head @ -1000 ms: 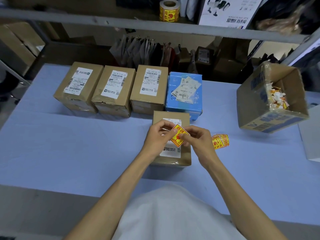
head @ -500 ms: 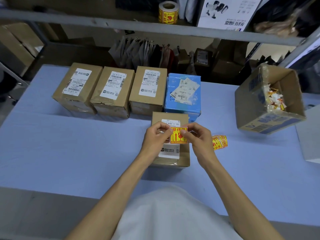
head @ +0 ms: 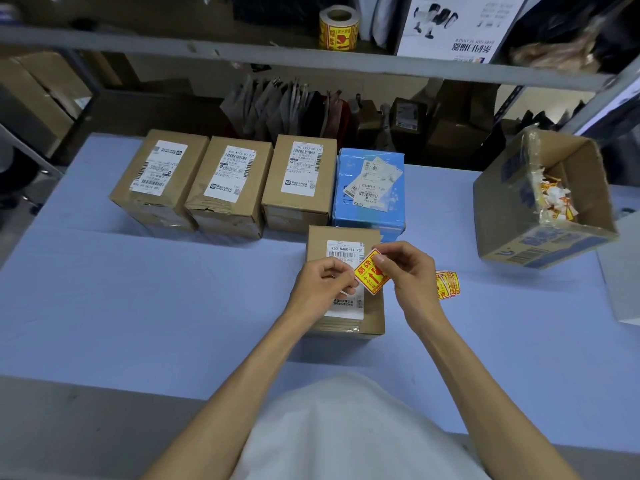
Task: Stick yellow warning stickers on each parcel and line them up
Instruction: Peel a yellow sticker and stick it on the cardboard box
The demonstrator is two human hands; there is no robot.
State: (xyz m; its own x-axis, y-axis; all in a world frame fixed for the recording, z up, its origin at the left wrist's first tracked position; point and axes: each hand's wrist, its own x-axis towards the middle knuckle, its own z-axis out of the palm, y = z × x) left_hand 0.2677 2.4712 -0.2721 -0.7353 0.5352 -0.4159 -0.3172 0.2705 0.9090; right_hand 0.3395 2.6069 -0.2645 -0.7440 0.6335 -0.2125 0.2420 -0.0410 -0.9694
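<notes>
Tabletop: pale blue tabletop (head: pixel 138 306) in front of you, with a metal shelf (head: pixel 173 46) running across above its far edge.
Shelf: a roll of yellow stickers (head: pixel 338 27) stands on it, beside a white printed box (head: pixel 457 26).
Back row: three brown parcels (head: pixel 159 178) (head: pixel 230 185) (head: pixel 301 181) and a blue parcel (head: pixel 369 216) sit side by side along the far part of the tabletop, each with a white shipping label on top.
Near parcel: a fifth brown parcel (head: pixel 375 306) lies just in front of the row, below the gap between the third brown one and the blue one, white label up.
Sticker: the yellow warning sticker (head: pixel 370 274) is between your two hands, tilted, over the near parcel's label. You cannot tell whether it touches the label.
Left grip: your left hand (head: pixel 320 284) has its fingers curled, thumb and forefinger pinching the sticker's lower left edge.
Right grip: your right hand (head: pixel 410 275) pinches the sticker's upper right edge between thumb and forefinger.
Spare stickers: a small stack of loose yellow stickers (head: pixel 447 285) lies on the tabletop just right of your right hand.
Carton: an open cardboard carton (head: pixel 502 216) stands tilted at the right, holding crumpled white and yellow paper scraps (head: pixel 554 199).
Behind: paper bags (head: pixel 284 105) stand under the shelf.
</notes>
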